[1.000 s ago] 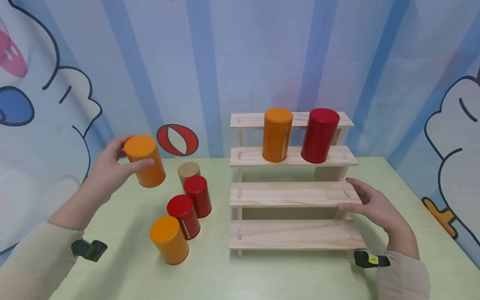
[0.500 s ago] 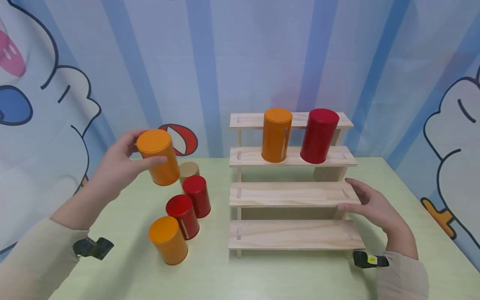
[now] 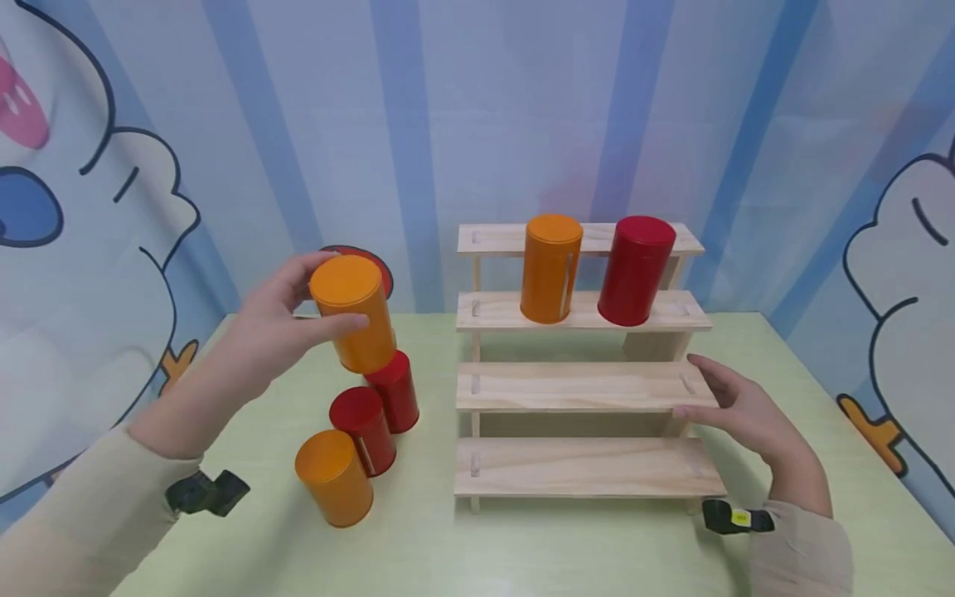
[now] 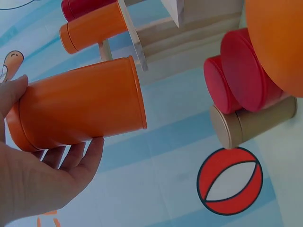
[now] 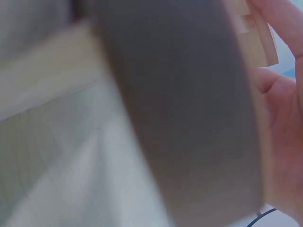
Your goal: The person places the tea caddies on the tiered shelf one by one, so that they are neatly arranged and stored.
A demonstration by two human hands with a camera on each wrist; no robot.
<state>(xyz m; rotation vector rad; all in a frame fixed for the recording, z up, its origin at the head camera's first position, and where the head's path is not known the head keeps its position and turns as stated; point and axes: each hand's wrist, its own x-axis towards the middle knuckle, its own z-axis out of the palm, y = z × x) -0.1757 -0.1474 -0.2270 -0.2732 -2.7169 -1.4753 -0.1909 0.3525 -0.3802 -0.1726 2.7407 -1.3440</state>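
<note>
Above the table, my left hand (image 3: 279, 336) grips an orange canister (image 3: 361, 327) around its side, thumb in front and the other fingers behind. The left wrist view shows this canister (image 4: 80, 104) clear of everything else. My right hand (image 3: 753, 423) holds the right end of a stepped wooden shelf (image 3: 582, 387) at its second tier from the bottom, thumb on the front edge. A dark blurred shape covers much of the right wrist view. On the third tier stand another orange canister (image 3: 550, 269) and a red canister (image 3: 636, 272).
Left of the shelf, two red canisters (image 3: 363, 431) (image 3: 395, 394) and an orange canister (image 3: 336, 481) stand on the pale green table (image 3: 522, 555). A tan canister (image 4: 255, 123) is nearly hidden behind the left hand's canister in the head view. A printed curtain (image 3: 507, 116) hangs behind.
My left hand has carried the orange canister to the right and slightly up, so it now covers the tan canister and part of a red one. My right hand has stayed on the shelf.
</note>
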